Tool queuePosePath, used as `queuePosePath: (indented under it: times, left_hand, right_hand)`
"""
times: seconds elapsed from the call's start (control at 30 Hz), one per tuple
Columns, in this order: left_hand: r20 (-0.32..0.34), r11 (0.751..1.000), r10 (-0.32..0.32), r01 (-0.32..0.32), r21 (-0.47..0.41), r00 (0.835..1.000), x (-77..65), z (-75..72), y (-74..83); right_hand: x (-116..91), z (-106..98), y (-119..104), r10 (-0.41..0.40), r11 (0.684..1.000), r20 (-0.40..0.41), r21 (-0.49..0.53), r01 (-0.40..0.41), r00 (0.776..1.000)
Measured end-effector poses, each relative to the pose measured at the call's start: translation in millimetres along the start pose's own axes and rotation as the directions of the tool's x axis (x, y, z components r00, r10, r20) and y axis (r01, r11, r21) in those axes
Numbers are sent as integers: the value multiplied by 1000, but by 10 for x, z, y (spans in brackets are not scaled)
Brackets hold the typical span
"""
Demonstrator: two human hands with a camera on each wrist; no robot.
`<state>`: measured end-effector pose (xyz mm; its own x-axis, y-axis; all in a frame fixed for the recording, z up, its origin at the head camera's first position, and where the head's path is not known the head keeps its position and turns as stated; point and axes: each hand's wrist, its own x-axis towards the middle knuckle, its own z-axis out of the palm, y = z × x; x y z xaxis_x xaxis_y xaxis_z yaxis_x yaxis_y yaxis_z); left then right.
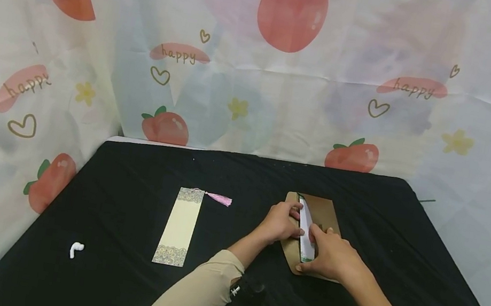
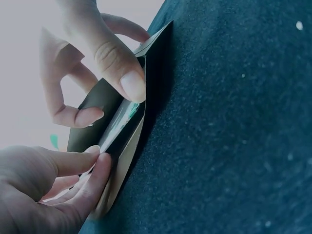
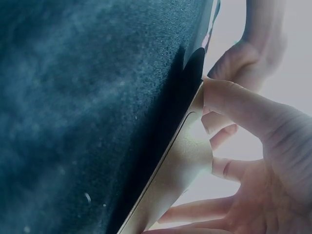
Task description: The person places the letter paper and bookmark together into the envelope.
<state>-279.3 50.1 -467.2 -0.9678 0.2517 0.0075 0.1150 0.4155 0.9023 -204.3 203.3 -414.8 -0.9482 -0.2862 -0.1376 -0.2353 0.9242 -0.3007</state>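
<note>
A brown paper envelope [image 1: 320, 209] lies on the black cloth, its flap side toward the left. A white card with green ends [image 1: 305, 231] sits in its mouth, partly covered by paper and fingers. My left hand [image 1: 281, 224] is at the left side of the envelope; thumb and forefinger pinch at its mouth beside the card, as the left wrist view shows. My right hand [image 1: 335, 255] grips the envelope from the right, thumb at its near edge [image 3: 202, 90] and the other fingers bent over the upper face. How deep the card sits is hidden.
A cream bookmark [image 1: 178, 225] with lace-patterned ends and a pink tassel [image 1: 219, 199] lies left of the hands. Farther left is a small white earbud-like piece [image 1: 75, 249]. Black cloth [image 1: 132, 188] covers the table, and a fruit-printed curtain [image 1: 228, 20] hangs behind.
</note>
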Motion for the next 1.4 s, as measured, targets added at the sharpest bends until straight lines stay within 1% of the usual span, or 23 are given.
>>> queuePosePath:
  times: [0.17, 0.3, 0.53, 0.67, 0.73, 0.87, 0.97, 1.1, 1.2, 1.4]
  left_hand:
    - [2, 998, -9, 9, -68, 1000, -6, -6, 2]
    - [1, 995, -11, 11, -102, 1000, -10, -15, 14]
    - [2, 992, -15, 15, -128, 1000, -24, -73, 35]
    - [2, 993, -1, 2, -115, 1000, -26, -121, 40]
    - [2, 994, 1, 0, -110, 1000, -32, -153, 39]
    - [21, 990, -2, 5, -144, 1000, -57, -237, 28]
    - [33, 988, 12, -6, -157, 999, -76, -309, 11]
    - [39, 988, 26, -20, -152, 999, -99, -408, -11]
    - [49, 987, 21, -13, -162, 999, -111, -472, -28]
    - [53, 984, -12, 21, -176, 999, -110, -580, -114]
  right_hand:
    - [5, 2, 5, -3, 1000, 2, -4, 3, 1000]
    - [5, 7, 8, -8, 1000, 2, -4, 8, 1000]
    - [10, 14, 10, -8, 1000, 5, -9, 8, 1000]
    - [13, 15, 9, -2, 1000, 7, -11, 2, 1000]
    - [15, 16, 6, 1, 1000, 11, -9, -1, 1000]
    - [22, 19, 2, 10, 1000, 18, -9, -9, 1000]
    - [29, 24, -1, 12, 1000, 18, -18, -12, 1000]
    - [32, 28, -2, 13, 1000, 22, -25, -12, 1000]
    - [30, 33, 0, 11, 1000, 23, -28, -10, 1000]
    - [43, 38, 4, -1, 1000, 15, -31, 2, 1000]
